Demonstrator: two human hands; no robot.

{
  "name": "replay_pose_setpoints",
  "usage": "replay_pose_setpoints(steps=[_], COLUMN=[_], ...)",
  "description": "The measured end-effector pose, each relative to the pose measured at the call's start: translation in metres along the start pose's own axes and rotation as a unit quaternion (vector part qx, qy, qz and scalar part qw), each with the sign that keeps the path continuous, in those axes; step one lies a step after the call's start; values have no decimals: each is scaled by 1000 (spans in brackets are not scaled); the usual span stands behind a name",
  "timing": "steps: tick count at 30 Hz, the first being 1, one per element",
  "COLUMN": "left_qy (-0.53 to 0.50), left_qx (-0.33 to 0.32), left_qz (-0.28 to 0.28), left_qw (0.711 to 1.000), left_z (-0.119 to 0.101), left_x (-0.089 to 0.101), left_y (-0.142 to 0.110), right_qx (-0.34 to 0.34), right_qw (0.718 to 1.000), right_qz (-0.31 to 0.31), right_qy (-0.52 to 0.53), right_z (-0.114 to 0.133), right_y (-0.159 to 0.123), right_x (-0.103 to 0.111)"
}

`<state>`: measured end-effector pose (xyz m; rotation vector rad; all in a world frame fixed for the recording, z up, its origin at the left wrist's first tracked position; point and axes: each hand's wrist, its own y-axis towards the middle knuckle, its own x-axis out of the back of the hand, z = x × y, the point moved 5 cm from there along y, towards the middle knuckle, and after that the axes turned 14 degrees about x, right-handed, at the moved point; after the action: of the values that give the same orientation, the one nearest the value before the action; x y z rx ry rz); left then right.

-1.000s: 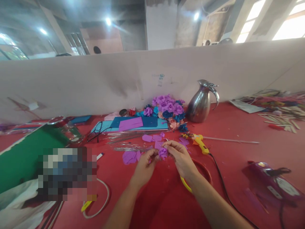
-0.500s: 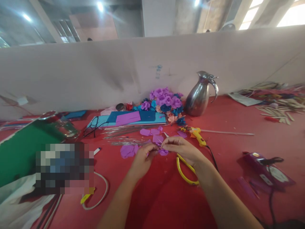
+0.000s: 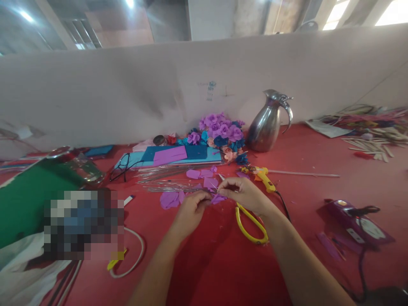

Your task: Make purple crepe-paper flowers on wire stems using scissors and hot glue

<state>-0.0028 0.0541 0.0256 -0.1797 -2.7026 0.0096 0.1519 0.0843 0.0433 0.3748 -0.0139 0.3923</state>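
My left hand is closed in a pinch at the edge of a purple paper petal. Just to its right, my right hand pinches a thin wire above the petal; the fingers partly hide where wire and paper meet. Yellow-handled scissors lie under my right hand, which covers their middle. More purple petals are spread left of and beyond my hands. Behind these lies a bundle of thin metal wires.
Finished paper flowers are heaped against the wall beside a steel jug. A yellow glue gun with a cord lies to the right, near a purple power box. Paper sheets and eyeglasses are at the back left.
My right fingers have opened into a slightly wider arch over the petal, and the petal has shifted angle. The view has tilted down slightly. Both hands stay close together.
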Motion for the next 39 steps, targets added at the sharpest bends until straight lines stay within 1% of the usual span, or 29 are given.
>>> replay_pose_setpoints(steps=[3,5,6,7,9,11,13,16,19,21,22,24,27,31,33,36,39], left_qy=[-26,-68,-94,-120,-161,-183,-194,-211,-246,-287,-308,-343,-392,-466,-488,-507,-518], left_qx=[31,54,66,78,100,112,115,121,136,138,134,122,124,149,160,174,176], left_qz=[-17,-30,-35,-38,-38,-34,-28,-26,-44,-46,-43,-34,-38,-43,-43,-50,-55], left_qw=[999,996,993,989,981,976,974,970,959,947,941,931,911,871,857,843,835], left_z=[3,5,6,6,8,9,11,14,16,15,14,11,10,12,13,16,17], left_x=[2,4,5,5,5,3,2,0,-1,-3,-4,-6,-8,-9,-9,-9,-9], left_y=[1,1,1,0,0,0,0,0,0,-1,-2,-3,-5,-5,-5,-5,-5], right_qx=[-1,-21,-31,-38,-42,-35,-29,-24,-8,18,31,50,57,66,78,101,126], right_qw=[995,988,986,986,988,989,991,990,984,981,981,984,983,981,978,972,968], right_qz=[-93,-133,-134,-120,-77,-41,-31,-61,-139,-182,-186,-173,-171,-173,-178,-186,-186], right_qy=[37,78,96,111,130,135,130,125,108,68,43,-3,-41,-65,-83,-107,-110], right_z=[-2,-4,-6,-6,-6,-5,-5,-8,-12,-12,-12,-10,-7,-5,-6,-6,-4], right_y=[0,-2,-2,-3,-3,-3,-2,-2,-4,-8,-10,-13,-15,-16,-17,-19,-20], right_x=[6,7,5,3,-5,-12,-16,-18,-18,-22,-27,-37,-48,-49,-47,-45,-46])
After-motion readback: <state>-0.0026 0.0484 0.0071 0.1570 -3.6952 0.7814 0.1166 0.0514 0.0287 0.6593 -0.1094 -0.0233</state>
